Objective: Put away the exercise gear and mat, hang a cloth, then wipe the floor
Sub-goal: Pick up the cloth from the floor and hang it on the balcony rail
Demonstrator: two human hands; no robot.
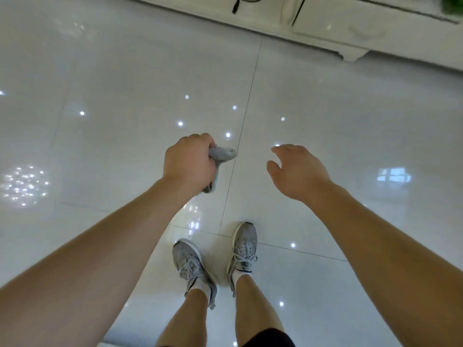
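We see both bare forearms stretched forward over the glossy tiled floor (125, 83). The left hand (188, 162), knuckles up, is fisted around a bunched grey cloth (223, 154); one end pokes out toward 2 o'clock of the fist and another dangles at 5 o'clock. The right hand (298, 169), at 3 o'clock of the left, hangs palm down, empty, fingers loosely spread. Grey sneakers (193, 265) stand at 6 o'clock.

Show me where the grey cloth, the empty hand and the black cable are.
grey cloth (224, 154): head view, on the bunched end sticking out of the left hand's grip.
right hand (298, 169): head view, on the back of the open hand.
black cable (235, 7): head view, on its plug end.
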